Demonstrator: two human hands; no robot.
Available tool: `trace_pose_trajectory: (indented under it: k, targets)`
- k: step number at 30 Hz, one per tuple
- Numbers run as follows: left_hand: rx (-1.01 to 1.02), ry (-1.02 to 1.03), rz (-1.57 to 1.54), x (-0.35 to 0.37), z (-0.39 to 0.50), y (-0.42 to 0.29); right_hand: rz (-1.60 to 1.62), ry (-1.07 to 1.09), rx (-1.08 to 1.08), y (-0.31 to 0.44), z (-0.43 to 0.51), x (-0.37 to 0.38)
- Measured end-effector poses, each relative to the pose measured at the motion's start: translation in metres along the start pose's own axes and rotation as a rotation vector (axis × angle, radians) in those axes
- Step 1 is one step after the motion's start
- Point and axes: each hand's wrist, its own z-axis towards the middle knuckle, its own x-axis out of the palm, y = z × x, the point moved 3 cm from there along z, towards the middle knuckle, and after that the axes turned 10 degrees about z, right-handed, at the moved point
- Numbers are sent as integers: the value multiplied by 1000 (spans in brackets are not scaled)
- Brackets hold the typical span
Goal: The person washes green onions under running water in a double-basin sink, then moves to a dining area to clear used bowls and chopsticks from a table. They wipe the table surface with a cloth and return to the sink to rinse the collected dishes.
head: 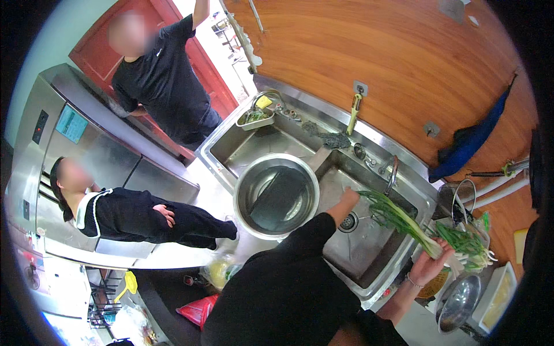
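A bunch of scallions (399, 218) stretches over the right basin of a stainless steel double sink (333, 255). Its pale stem ends are gripped by my right hand (428, 261), just past the basin's right rim. At the green leaf ends is my left hand (349, 198), closed around the tips as far as I can see; its fingers are partly hidden and small. Below the leaves lies the basin's drain strainer (348, 222). More scallions (465, 244) rest beside my right hand, roots pointing outward. A curved faucet (393, 173) stands behind the bunch.
A large steel pot (237, 201) with a dark slab-like shape inside straddles the sink's left side. Greens fill a small tray (256, 126) at the far corner. A metal bowl (458, 302) and white container (493, 298) stand at right. Two people (166, 86) (143, 216) stand at left.
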Motion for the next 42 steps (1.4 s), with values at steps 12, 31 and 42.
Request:
trace_pose_trajectory:
  k: [12, 31, 42]
  targets:
    - [-783, 1091, -1306, 32, -143, -48, -430, -204, -55, -130, 4, -61]
    - [-364, 915, -1573, 60, -22, -77, -209, -149, 81, -59, -51, -21]
    - [-303, 840, -1601, 51, -15, -81, -292, -161, 122, -3, -78, -22]
